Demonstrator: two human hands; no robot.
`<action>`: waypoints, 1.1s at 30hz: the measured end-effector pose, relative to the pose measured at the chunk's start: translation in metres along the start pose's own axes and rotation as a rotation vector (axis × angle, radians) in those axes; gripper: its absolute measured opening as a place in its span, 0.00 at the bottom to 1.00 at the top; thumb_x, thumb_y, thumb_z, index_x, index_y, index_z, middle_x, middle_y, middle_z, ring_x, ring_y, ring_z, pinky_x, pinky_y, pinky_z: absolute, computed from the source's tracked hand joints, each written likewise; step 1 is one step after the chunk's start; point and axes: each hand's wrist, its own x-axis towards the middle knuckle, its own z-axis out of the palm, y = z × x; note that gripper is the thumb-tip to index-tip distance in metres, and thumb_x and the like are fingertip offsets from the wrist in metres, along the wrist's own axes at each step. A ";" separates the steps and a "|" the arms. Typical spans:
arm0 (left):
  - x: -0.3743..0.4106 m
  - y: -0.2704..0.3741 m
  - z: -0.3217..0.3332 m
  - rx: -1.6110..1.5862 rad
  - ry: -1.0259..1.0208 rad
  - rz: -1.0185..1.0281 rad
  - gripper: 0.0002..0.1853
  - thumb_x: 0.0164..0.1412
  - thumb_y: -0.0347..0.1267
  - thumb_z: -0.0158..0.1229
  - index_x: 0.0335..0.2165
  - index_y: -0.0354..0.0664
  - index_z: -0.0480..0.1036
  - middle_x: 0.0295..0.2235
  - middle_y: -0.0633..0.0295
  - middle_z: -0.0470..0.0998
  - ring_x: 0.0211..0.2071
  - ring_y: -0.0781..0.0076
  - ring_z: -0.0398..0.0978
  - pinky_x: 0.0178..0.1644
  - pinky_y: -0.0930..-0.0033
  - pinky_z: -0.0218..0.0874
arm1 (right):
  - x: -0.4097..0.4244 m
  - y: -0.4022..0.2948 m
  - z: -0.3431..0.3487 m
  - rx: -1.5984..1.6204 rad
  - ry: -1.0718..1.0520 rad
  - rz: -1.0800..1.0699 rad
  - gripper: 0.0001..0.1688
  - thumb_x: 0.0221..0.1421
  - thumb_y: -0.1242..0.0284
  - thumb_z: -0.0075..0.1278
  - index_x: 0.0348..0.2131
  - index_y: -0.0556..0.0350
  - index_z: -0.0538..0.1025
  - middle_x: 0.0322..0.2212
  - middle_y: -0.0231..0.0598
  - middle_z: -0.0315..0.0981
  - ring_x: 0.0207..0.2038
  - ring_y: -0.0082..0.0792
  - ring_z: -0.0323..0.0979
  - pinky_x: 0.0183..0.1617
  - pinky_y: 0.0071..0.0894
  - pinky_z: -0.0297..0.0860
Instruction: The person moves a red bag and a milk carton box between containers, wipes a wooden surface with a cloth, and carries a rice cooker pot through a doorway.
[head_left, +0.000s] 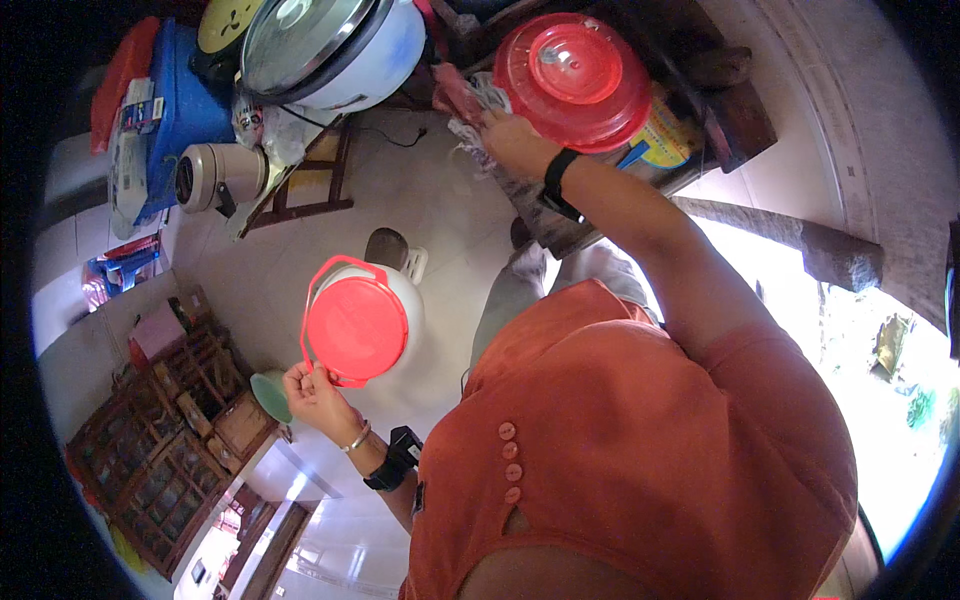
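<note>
Low on the left, my left hand (321, 403) pinches the red carrying handle at the rim of a white plastic bucket (412, 319) with a red lid (356, 326). The bucket hangs or stands over the tiled floor; which one is not clear. My right hand (516, 144) reaches up and grips a crumpled red and grey cloth (469, 109) at the edge of a wooden table (551, 217). Beside that hand, a red translucent plastic lid or basin (574, 124) rests on the table, next to a yellow and blue printed packet (664, 139).
An electric cooker (367, 64) with a glass lid, a beige vacuum flask (232, 176) and a blue plastic bin (187, 97) stand at upper left. A loose plug (420, 133) lies near a wooden frame. Wooden furniture (165, 450) and a green basin (270, 396) are at left.
</note>
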 end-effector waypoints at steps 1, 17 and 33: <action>-0.001 0.003 -0.001 0.021 0.011 -0.001 0.06 0.55 0.17 0.53 0.29 0.36 0.66 0.24 0.67 0.70 0.21 0.84 0.65 0.24 0.82 0.58 | -0.015 0.001 0.013 -0.097 -0.082 -0.021 0.12 0.48 0.72 0.47 0.30 0.62 0.77 0.42 0.54 0.65 0.45 0.51 0.67 0.38 0.41 0.72; 0.052 -0.020 0.053 0.020 -0.322 0.015 0.03 0.56 0.18 0.51 0.29 0.35 0.68 0.22 0.68 0.71 0.20 0.87 0.63 0.23 0.84 0.54 | -0.215 0.038 -0.041 -0.200 -0.257 0.654 0.13 0.52 0.73 0.45 0.39 0.58 0.72 0.40 0.47 0.71 0.45 0.49 0.70 0.42 0.47 0.73; 0.032 0.152 0.102 -0.382 -0.769 -0.092 0.08 0.64 0.28 0.52 0.39 0.33 0.68 0.34 0.60 0.76 0.31 0.78 0.73 0.36 0.76 0.65 | -0.249 0.024 -0.150 0.996 -0.513 0.592 0.17 0.46 0.74 0.44 0.36 0.65 0.76 0.23 0.37 0.74 0.27 0.30 0.72 0.31 0.30 0.71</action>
